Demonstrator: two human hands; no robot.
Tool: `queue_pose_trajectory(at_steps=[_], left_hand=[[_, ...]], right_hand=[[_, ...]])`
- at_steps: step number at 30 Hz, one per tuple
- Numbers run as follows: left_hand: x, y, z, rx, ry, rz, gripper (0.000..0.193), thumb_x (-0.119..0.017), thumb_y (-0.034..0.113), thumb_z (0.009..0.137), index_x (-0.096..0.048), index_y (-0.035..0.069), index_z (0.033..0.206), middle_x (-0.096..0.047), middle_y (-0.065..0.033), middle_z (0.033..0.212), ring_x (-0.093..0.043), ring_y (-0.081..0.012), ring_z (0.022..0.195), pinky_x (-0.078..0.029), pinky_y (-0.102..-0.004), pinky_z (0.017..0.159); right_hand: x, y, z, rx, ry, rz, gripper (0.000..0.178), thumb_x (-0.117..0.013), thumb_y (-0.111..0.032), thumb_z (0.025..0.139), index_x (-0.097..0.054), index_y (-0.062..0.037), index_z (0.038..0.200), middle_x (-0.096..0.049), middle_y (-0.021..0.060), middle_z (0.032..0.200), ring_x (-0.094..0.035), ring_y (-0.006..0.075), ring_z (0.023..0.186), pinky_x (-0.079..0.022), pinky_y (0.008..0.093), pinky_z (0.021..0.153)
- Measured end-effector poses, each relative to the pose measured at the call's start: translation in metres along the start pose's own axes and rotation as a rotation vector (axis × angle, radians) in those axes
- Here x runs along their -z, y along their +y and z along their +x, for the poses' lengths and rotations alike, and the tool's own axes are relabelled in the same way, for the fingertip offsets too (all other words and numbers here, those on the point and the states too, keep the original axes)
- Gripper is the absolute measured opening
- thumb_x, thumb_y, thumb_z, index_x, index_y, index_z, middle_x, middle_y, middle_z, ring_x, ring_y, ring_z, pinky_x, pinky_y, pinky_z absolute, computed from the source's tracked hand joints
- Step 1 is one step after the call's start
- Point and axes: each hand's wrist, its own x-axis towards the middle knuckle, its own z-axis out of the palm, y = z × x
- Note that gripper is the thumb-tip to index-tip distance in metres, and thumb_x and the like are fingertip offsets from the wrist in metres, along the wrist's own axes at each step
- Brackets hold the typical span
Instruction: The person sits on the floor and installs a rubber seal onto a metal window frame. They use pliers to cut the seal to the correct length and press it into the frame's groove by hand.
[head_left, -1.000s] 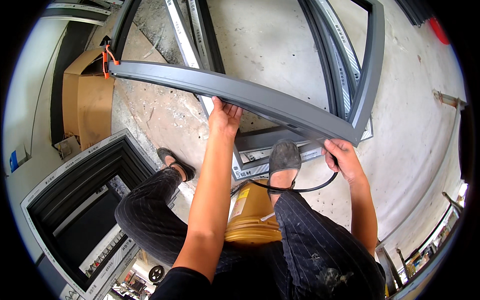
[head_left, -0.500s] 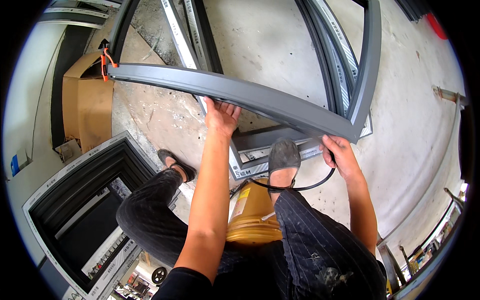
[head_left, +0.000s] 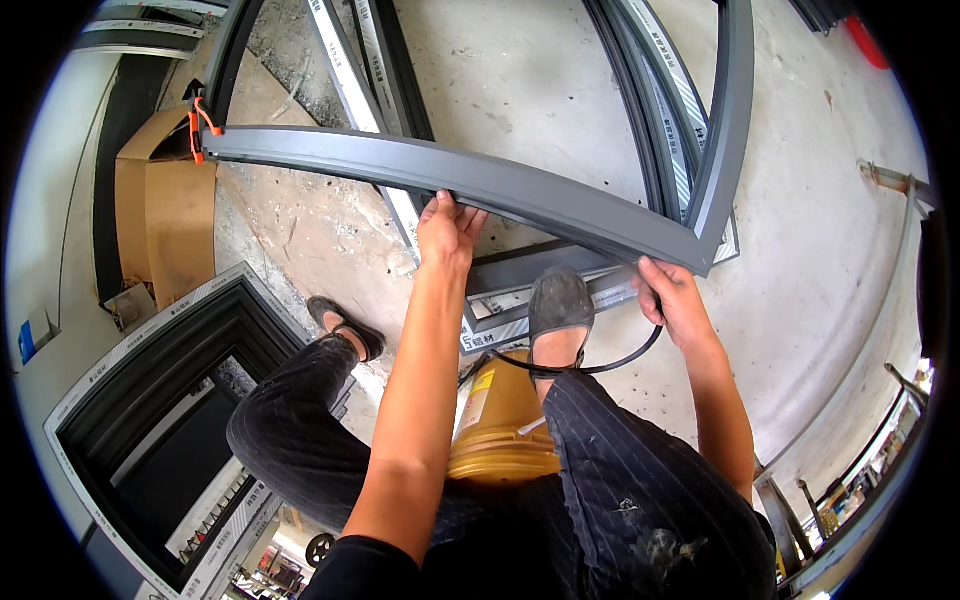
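This is a window-frame workshop; a rough, stained concrete floor [head_left: 840,250] spreads underfoot; grey aluminium frames [head_left: 480,185] lie stacked across it; another dark frame [head_left: 150,400] rests at left; cardboard [head_left: 165,225] leans nearby; an orange clamp [head_left: 198,125] grips one corner.

The frame [head_left: 520,190] is grey metal with a smooth, matt painted finish. The black cord [head_left: 610,362] at the right hand [head_left: 675,300] looks like smooth rubber with a slight sheen. The clamp [head_left: 200,125] is orange plastic, glossy. The floor [head_left: 530,70] is rough, stained concrete (dusty and scuffed). The bucket [head_left: 500,415] is yellow plastic, smooth. The trousers [head_left: 640,480] are dark pinstriped cloth, smudged. The cardboard [head_left: 165,215] is brown, dull paper board.
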Motion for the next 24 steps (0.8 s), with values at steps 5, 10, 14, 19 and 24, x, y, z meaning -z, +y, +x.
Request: queue_pose_trajectory(at_steps=[5,10,14,19,24], left_hand=[[-0.002,-0.008,-0.013,0.079,-0.144,0.071,0.020,-0.051,0.022,0.099,-0.055,0.002,0.105,-0.063,-0.0096,0.099,-0.063,-0.0242,0.091,-0.054,-0.0410,0.089],[-0.010,-0.024,-0.016,0.023,-0.069,0.162,0.014,-0.058,0.017,0.095,-0.055,0.003,0.096,-0.060,-0.0066,0.092,-0.063,-0.0196,0.084,-0.057,-0.0371,0.082],[-0.010,-0.025,-0.024,0.109,-0.162,0.250,0.016,-0.061,0.018,0.094,-0.056,0.004,0.094,-0.065,-0.0089,0.092,-0.066,-0.0233,0.085,-0.054,-0.0385,0.086],[-0.011,-0.043,-0.021,0.073,-0.176,0.301,0.017,-0.062,0.019,0.093,-0.055,0.004,0.091,-0.065,-0.0087,0.094,-0.065,-0.0226,0.092,-0.053,-0.0390,0.087],[-0.024,-0.051,-0.037,0.122,-0.234,0.318,0.019,-0.063,0.021,0.093,-0.057,0.003,0.093,-0.064,-0.0087,0.096,-0.063,-0.0215,0.098,-0.053,-0.0392,0.089]], right_hand=[[-0.001,0.003,0.001,0.034,0.029,0.036,0.036,-0.055,-0.037,0.097,-0.055,-0.0044,0.081,-0.043,-0.0014,0.052,-0.037,0.0066,0.042,-0.023,0.0217,0.039],[-0.002,0.011,0.006,0.053,0.054,0.042,0.036,-0.054,-0.037,0.097,-0.055,-0.0043,0.081,-0.043,-0.0015,0.053,-0.037,0.0061,0.042,-0.024,0.0212,0.039],[-0.002,0.007,0.004,0.041,0.046,0.008,0.037,-0.054,-0.038,0.097,-0.055,-0.0047,0.082,-0.045,-0.0015,0.053,-0.038,0.0060,0.042,-0.024,0.0210,0.039],[-0.003,0.015,0.007,0.023,0.039,0.017,0.037,-0.055,-0.039,0.096,-0.055,-0.0050,0.081,-0.046,-0.0012,0.054,-0.039,0.0062,0.042,-0.025,0.0211,0.039],[-0.003,0.016,0.008,0.007,0.069,0.021,0.035,-0.054,-0.037,0.097,-0.055,-0.0051,0.082,-0.046,-0.0016,0.055,-0.041,0.0063,0.043,-0.026,0.0210,0.040]])
